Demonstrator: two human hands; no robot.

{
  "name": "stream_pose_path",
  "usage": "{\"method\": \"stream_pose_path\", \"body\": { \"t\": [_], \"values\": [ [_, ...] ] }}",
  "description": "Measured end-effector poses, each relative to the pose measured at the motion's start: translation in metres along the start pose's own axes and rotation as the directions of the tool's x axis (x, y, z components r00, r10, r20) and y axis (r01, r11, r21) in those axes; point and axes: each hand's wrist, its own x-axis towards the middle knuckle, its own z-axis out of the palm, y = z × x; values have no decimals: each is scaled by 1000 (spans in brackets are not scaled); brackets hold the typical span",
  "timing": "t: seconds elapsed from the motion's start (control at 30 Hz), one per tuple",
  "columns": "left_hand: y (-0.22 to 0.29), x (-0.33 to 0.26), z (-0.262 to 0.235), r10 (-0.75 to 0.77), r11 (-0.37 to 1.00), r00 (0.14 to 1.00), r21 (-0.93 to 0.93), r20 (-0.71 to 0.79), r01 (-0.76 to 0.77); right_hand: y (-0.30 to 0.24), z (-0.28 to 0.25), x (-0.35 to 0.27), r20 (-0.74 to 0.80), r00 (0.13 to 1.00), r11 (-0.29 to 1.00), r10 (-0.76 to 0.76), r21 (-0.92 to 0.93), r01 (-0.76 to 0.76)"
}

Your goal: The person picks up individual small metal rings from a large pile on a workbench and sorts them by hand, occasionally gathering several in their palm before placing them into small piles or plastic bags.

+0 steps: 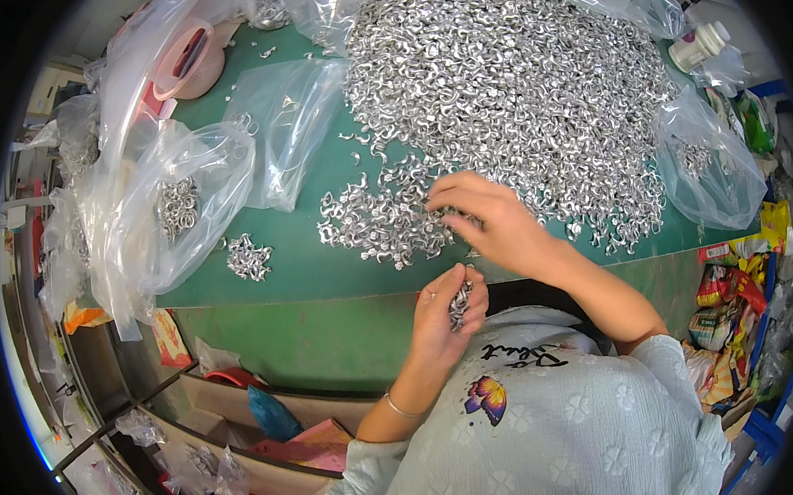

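A large heap of small curved silver metal pieces covers the far middle and right of the green table. A smaller pile of the same pieces lies in front of it, to its left. Over the right edge of this pile is my right hand, its thumb and fingers apart and the fingertips at the pieces. My left hand, just off the table's front edge, curls around a handful of metal pieces. Farther left sits a separate little cluster of pieces.
Clear plastic bags lie on the left; one holds metal rings. A pink basket stands at the far left, a white bottle at the far right. Another bag sits at the right edge. Shelves lie below left.
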Motion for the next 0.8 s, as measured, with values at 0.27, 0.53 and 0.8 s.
{"method": "stream_pose_path", "body": {
  "t": [0.27, 0.53, 0.8],
  "values": [
    [-6, 5, 4, -27, 999, 1000, 36, 5, 26, -13, -25, -35, 116, 981, 797, 154, -601, -55],
    [-8, 1, 1, -11, 998, 1000, 59, -4, 11, -1, -19, -11, 50, 998, 942, 31, -335, -13],
    [-8, 3, 7, -64, 996, 998, 56, -17, 65, 8, -12, -12, 348, 936, 884, -53, -420, 206]
  ]
}}
